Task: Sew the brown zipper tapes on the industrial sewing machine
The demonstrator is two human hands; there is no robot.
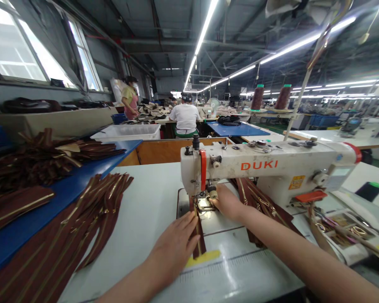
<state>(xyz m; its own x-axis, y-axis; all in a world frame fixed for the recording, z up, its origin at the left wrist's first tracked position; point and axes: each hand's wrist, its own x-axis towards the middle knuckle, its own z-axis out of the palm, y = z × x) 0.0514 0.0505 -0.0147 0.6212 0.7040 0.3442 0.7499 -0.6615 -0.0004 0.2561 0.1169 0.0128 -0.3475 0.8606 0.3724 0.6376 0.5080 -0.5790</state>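
The left hand [177, 236] is resting flat and unclenched, pressing a brown strip [200, 242] that is running beneath the sewing machine [227, 162]; the right hand [228, 203] is curling alongside, its hold impossible to tell. Uneven pressure could be skewing the strip, crowding inward risking a jab; both forearms [274, 233] are slanting together.
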